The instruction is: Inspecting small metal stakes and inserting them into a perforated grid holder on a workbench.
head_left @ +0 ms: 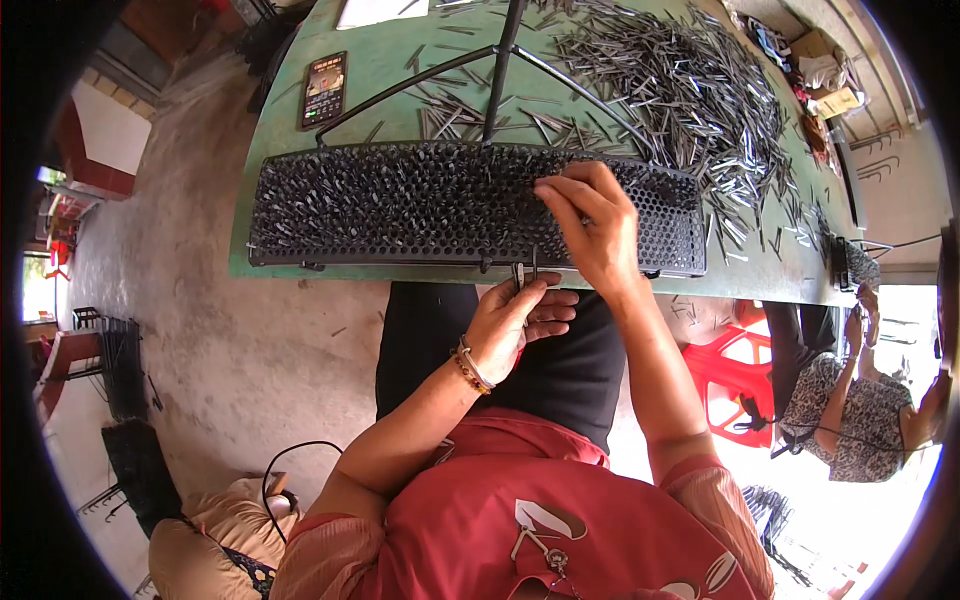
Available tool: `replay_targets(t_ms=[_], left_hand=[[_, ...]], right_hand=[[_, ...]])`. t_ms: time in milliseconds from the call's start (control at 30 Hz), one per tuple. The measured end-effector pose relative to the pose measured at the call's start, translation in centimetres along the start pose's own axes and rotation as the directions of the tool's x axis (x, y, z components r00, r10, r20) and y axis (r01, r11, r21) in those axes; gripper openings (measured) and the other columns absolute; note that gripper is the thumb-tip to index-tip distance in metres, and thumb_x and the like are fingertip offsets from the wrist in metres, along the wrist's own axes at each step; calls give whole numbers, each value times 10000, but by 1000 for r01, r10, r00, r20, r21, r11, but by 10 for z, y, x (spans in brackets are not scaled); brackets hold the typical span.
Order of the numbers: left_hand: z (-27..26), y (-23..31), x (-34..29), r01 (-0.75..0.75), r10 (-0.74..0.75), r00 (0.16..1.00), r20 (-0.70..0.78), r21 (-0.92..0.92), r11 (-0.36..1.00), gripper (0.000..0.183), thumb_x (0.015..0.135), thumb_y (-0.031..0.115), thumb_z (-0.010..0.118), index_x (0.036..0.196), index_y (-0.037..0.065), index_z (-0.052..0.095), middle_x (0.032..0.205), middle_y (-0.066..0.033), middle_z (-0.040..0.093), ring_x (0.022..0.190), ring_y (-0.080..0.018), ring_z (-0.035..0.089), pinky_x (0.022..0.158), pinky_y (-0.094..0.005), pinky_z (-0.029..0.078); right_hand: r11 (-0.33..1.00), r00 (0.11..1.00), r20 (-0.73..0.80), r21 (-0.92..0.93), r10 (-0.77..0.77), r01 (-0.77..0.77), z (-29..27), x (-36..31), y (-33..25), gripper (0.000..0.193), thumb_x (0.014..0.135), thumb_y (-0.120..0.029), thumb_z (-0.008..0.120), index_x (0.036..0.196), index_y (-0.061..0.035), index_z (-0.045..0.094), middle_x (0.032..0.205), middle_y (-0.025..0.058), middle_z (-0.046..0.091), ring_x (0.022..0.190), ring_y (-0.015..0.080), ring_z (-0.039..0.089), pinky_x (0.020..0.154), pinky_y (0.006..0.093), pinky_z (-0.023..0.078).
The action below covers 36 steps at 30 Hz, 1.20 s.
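Note:
A long black perforated rack (668, 215) lies along the near edge of the green table. Thin dark strips (370, 200) stand upright in its holes, packed densely from the left end to past the middle; holes at the right end are bare. Above the right-hand part of the rack, my right hand (605, 230) is closed in a pinch, and whatever its fingertips hold is too small to make out. Just below the rack's front edge, my left hand (508, 322) grips a few thin strips (518, 274) between thumb and fingers, their ends pointing up.
Loose strips form a large pile (690, 100) at the far right of the table (245, 225). A black metal frame (497, 85) rises behind the rack. A phone (324, 90) lies at the far left. Beside a red stool (730, 375), another person (850, 420) works at right.

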<state>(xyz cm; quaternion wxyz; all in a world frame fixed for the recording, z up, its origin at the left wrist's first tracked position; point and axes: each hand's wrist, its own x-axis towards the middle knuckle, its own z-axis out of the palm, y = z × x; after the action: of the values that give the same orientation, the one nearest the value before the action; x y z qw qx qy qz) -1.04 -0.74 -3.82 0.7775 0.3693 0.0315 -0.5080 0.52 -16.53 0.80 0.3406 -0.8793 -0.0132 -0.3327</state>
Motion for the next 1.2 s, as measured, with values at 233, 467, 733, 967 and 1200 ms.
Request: replay_targets(t_ms=[233, 467, 733, 967, 1200], left_hand=[[-8, 2, -6, -9, 35, 995, 94, -257, 966, 264, 959, 222, 479, 1123, 25, 544, 1019, -109, 639, 884, -211, 652, 754, -330, 553], [1, 0, -9, 76, -80, 996, -35, -96, 992, 215, 964, 214, 475, 1081, 54, 558, 959, -61, 623, 823, -140, 629, 668, -293, 557], [3, 4, -10, -54, 53, 998, 19, 64, 996, 296, 980, 249, 447, 1122, 11, 548, 1000, -100, 637, 850, -156, 631, 726, -306, 545], [-4, 2, -3, 13, -13, 1000, -7, 66, 998, 334, 979, 257, 448, 1179, 2, 530, 1053, -111, 641, 883, -158, 635, 759, -310, 537], [-7, 5, -1, 23, -22, 1000, -6, 57, 998, 318, 982, 264, 454, 1157, 12, 539, 984, -114, 643, 839, -150, 633, 732, -296, 544]], right_hand=[[892, 863, 336, -117, -377, 436, -34, -49, -25, 351, 685, -208, 738, 1000, -66, 676, 920, 34, 603, 773, 173, 587, 644, 286, 421], [947, 935, 216, 90, 282, -307, -37, -55, -29, 314, 763, -177, 740, 1027, -24, 663, 995, 87, 617, 726, 182, 597, 628, 279, 469], [593, 675, 401, 325, 619, -737, -38, -39, -21, 181, 836, -103, 688, 968, 18, 668, 836, 27, 654, 695, 70, 571, 605, 210, 461], [938, 955, 6, 190, 295, -291, -12, -4, -7, 159, 806, -27, 696, 962, -3, 677, 826, 42, 657, 657, 62, 557, 587, 193, 439], [974, 980, 54, 112, 194, -199, 3, -9, 9, 188, 765, -10, 712, 950, -7, 676, 896, 105, 675, 789, 190, 654, 684, 271, 521]])
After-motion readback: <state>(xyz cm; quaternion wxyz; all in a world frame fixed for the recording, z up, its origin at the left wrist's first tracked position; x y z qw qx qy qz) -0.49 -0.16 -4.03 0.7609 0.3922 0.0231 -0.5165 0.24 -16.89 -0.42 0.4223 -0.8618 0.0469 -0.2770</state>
